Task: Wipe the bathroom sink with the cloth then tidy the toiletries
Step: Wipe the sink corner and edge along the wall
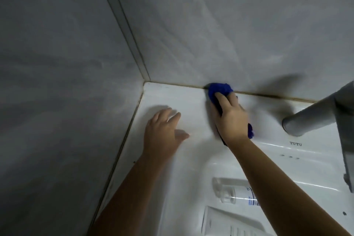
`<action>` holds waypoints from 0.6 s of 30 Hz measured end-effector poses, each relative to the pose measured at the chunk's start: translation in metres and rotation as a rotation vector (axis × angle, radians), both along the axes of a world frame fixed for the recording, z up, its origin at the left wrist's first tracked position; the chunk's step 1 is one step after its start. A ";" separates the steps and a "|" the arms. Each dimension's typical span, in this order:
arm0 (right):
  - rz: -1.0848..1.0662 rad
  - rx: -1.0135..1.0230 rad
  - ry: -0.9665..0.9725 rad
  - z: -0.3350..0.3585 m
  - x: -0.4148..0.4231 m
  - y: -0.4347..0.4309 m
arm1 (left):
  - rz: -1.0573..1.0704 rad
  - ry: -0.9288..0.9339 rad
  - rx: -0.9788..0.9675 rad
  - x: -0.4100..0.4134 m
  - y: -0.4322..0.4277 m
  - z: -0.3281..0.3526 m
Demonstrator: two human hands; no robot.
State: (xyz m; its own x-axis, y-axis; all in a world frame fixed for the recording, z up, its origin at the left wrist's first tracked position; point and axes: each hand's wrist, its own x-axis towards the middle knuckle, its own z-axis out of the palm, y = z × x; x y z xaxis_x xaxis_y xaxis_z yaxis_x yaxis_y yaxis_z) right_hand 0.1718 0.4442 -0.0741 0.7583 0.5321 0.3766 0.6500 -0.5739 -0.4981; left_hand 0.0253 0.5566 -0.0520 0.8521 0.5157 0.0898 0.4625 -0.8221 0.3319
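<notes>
Under right hand (pixel 230 119) (flat): cloth (pixel 218 90).

The cloth (pixel 219 90) was a deep, bright blue. The sink (pixel 191 99) was glossy white, with small grey lettering near the grey tap (pixel 314 115). The walls (pixel 229 25) were pale grey with faint marbled veining. A clear bottle (pixel 233 189) carried a white label printed in blue.
</notes>
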 end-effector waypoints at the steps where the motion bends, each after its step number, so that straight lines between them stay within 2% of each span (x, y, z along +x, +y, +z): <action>1: 0.121 -0.015 -0.030 0.002 -0.002 0.017 | 0.025 0.033 -0.019 -0.004 0.005 0.000; 3: 0.282 -0.037 -0.107 0.005 -0.006 0.050 | 0.061 0.083 -0.102 -0.009 0.012 -0.006; 5: 0.302 -0.031 -0.096 0.003 -0.010 0.054 | 0.063 0.099 -0.136 -0.011 0.012 -0.009; 6: 0.263 -0.032 -0.058 0.002 -0.011 0.041 | 0.064 0.081 -0.153 -0.012 0.012 -0.009; 10: -0.162 0.004 0.077 -0.008 -0.006 -0.016 | 0.071 0.047 -0.174 -0.012 0.012 -0.010; 11: -0.169 -0.010 0.092 -0.009 -0.005 -0.011 | 0.077 0.043 -0.171 -0.012 0.011 -0.011; 13: 0.042 -0.044 0.059 -0.003 -0.007 0.025 | 0.077 0.051 -0.162 -0.012 0.011 -0.012; 15: 0.316 -0.149 -0.025 0.003 -0.015 0.061 | 0.067 0.077 -0.130 -0.011 0.012 -0.013; 16: 0.385 -0.197 -0.016 0.004 -0.018 0.069 | 0.068 0.096 -0.126 -0.011 0.012 -0.012; 18: 0.309 -0.197 0.029 -0.001 -0.018 0.058 | 0.079 0.093 -0.156 -0.011 0.012 -0.013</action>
